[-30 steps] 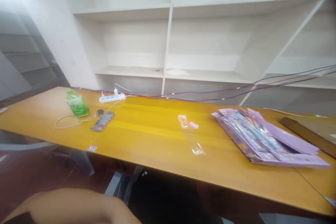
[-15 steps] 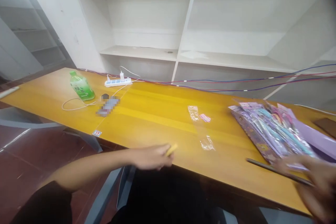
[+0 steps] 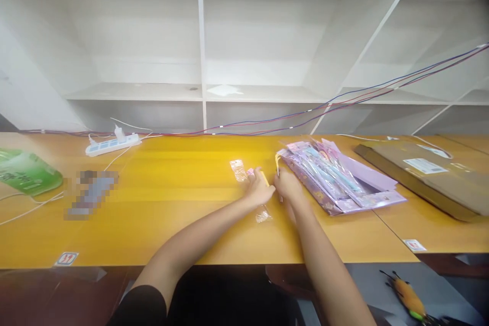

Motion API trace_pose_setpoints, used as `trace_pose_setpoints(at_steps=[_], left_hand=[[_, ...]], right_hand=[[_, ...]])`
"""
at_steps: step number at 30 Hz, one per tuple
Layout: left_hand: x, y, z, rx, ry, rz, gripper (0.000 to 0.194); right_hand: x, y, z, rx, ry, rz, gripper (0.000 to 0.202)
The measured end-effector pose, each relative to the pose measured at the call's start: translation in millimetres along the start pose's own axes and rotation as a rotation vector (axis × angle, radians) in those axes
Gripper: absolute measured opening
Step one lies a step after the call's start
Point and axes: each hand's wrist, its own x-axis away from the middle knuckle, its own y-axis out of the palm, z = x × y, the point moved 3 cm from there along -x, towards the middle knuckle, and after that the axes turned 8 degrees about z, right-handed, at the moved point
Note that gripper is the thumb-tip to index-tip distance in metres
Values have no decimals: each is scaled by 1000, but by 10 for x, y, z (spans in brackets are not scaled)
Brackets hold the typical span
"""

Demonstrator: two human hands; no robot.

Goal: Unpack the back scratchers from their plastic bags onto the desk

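yellow-ended stick (image 3: pixel 277 163) points up or away, barely leaning.

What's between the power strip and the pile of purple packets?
Head view: tabletop, then a clear wrapper and pink slip, both partly hidden by the left hand, then the right hand, nearest the pile.

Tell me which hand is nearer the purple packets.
The right hand, beside the purple packets; the left hand is farther off, by the clear wrapper.
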Motion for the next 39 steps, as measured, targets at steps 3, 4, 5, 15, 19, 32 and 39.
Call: trace_pose_setpoints(at_steps=[3, 4, 5, 15, 19, 32, 39], left_hand=[[53, -117, -86, -178, 92, -53, 71], [88, -183, -104, -281, 183, -88, 62], [134, -259, -124, -408, 303, -126, 53], [434, -1303, -570, -882, 758, -120, 25], [419, -1784, -687, -875, 661, -81, 20], [267, -2514, -1106, -828, 411, 61, 47], [184, -2618, -1149, -775, 251, 264, 54]], right_hand=[[86, 108, 79, 118, -25, 43, 33], [117, 118, 78, 142, -43, 65, 36], [146, 125, 61, 160, -65, 88, 38], [156, 155, -136, 95, -420, 295, 36], [146, 162, -124, 115, -485, 284, 38], [717, 615, -614, 133, -774, -46, 59], [2024, 559, -788, 78, -955, -177, 74]])
